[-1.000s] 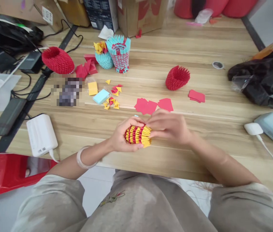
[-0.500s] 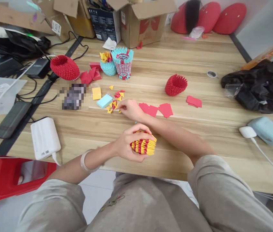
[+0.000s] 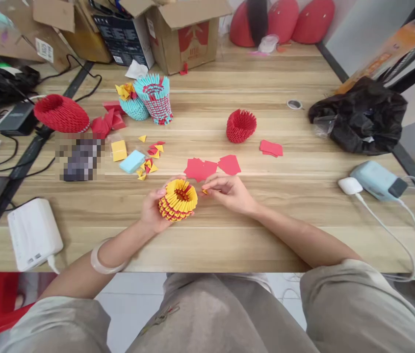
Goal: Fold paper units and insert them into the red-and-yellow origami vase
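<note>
My left hand (image 3: 155, 208) is wrapped round a yellow and red folded-paper vase (image 3: 172, 212), its open rim tilted up toward me. Just right of it, my right hand (image 3: 229, 192) pinches a small yellow folded-paper piece (image 3: 204, 191) between thumb and fingers, apart from the rim. Several loose yellow and red folded pieces (image 3: 148, 166) lie left of the vase, by a stack of light blue paper (image 3: 132, 161) and a stack of yellow paper (image 3: 119, 150). Flat red paper pieces (image 3: 202, 169) are spread out beyond my hands.
A red folded-paper bowl (image 3: 241, 126) stands farther back. To the left are a blue and red paper vase (image 3: 155, 100), a light blue one (image 3: 134, 108) and a larger red one (image 3: 62, 113). A white power bank (image 3: 34, 234) lies near the left front edge; a black bag (image 3: 362, 115) sits right.
My right hand has come from the loose pieces toward the vase, now holding a yellow piece. My left hand has turned the vase so its opening faces up. The view has shifted right.
</note>
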A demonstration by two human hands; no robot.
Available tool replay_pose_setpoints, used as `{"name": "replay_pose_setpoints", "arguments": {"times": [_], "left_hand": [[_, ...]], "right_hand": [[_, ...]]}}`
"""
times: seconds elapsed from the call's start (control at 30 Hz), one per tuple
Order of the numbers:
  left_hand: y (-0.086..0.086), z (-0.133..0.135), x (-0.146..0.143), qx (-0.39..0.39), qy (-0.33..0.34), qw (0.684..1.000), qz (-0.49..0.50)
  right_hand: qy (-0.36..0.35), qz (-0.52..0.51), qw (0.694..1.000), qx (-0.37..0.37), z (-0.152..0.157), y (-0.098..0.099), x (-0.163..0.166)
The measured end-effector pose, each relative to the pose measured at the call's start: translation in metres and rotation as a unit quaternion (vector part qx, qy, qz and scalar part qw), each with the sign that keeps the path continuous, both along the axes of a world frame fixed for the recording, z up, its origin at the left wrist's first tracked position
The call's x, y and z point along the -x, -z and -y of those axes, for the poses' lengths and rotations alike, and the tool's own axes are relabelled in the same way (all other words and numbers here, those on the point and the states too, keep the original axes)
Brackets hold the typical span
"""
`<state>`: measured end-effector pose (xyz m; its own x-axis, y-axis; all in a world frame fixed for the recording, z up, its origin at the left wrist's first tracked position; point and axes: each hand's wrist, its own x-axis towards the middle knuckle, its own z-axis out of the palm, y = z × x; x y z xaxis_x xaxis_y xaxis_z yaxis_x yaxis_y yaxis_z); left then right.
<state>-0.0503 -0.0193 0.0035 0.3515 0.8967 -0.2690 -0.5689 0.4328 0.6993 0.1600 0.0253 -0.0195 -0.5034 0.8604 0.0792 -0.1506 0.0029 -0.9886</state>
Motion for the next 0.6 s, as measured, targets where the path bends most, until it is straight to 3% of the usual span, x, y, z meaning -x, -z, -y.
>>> {"name": "replay_pose_setpoints", "arguments": {"times": [0.07,0.2,0.3,0.47,0.6], "left_hand": [[-0.002,-0.003,0.002,0.060,-0.010,0.998,0.000],[-0.003,-0.009,0.004,0.095,-0.027,0.995,-0.023],[-0.004,-0.011,0.003,0.087,-0.017,0.995,-0.042],[-0.002,-0.010,0.003,0.029,0.012,0.997,-0.064],[0.002,-0.010,0.005,-0.005,0.033,0.997,-0.069]], "right_hand": [[-0.005,-0.001,1.000,0.012,0.001,0.005,-0.001],[0.033,0.000,0.999,-0.011,0.000,0.012,-0.003],[0.063,-0.005,0.997,-0.042,0.000,0.015,-0.004],[0.052,-0.039,0.998,-0.023,0.000,0.014,-0.005],[0.103,-0.001,0.982,-0.159,0.000,0.012,-0.009]]}}
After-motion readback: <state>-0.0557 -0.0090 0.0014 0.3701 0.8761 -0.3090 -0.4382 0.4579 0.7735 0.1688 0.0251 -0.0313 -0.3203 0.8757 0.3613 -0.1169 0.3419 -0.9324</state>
